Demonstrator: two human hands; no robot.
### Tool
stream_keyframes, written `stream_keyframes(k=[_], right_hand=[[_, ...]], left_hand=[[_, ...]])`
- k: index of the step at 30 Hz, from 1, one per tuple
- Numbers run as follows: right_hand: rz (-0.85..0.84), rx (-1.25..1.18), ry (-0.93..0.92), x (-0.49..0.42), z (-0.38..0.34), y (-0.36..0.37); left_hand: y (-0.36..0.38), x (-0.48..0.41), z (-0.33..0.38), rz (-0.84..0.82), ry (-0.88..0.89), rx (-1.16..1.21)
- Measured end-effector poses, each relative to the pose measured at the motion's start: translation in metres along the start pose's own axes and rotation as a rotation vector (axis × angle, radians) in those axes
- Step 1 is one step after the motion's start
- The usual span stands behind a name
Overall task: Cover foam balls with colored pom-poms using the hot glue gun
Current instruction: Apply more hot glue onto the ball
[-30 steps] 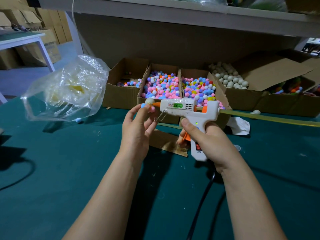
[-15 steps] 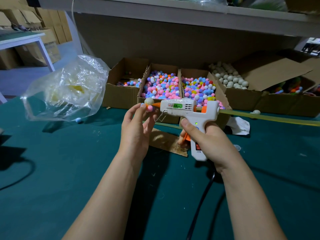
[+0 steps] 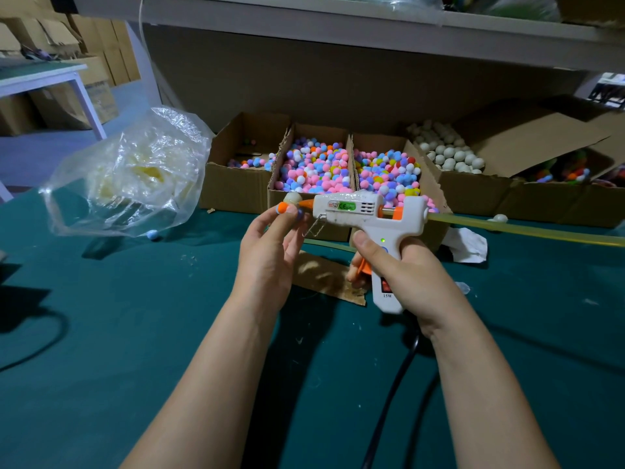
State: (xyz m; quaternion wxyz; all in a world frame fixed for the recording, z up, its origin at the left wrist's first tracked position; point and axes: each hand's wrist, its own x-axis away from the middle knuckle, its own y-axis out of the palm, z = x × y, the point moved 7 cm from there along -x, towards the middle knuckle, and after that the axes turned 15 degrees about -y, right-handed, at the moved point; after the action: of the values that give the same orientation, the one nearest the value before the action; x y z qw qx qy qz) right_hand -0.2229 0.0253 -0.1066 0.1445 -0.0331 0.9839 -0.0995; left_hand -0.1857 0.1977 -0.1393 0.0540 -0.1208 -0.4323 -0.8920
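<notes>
Foam ball [image 3: 293,199]: likely light, dentable; left hand [image 3: 267,255] pinches it at the fingertips, best kept off hot glue. Right hand [image 3: 402,269] grips glue gun [image 3: 365,214].

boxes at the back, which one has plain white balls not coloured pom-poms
The fourth box from the left, just right of the two full pom-pom boxes. Only it holds plain white balls.

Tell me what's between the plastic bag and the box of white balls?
Three open cardboard boxes stand side by side there, holding colored pom-poms; the left one is nearly empty. The head view shows this.
</notes>
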Motion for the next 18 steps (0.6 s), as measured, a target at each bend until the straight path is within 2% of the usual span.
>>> stream_keyframes(k=[18], right_hand=[[-0.007, 0.029, 0.011, 0.0001, 0.0002, -0.0006]], left_hand=[[-0.0039, -0.0017, 0.0001, 0.034, -0.034, -0.028]])
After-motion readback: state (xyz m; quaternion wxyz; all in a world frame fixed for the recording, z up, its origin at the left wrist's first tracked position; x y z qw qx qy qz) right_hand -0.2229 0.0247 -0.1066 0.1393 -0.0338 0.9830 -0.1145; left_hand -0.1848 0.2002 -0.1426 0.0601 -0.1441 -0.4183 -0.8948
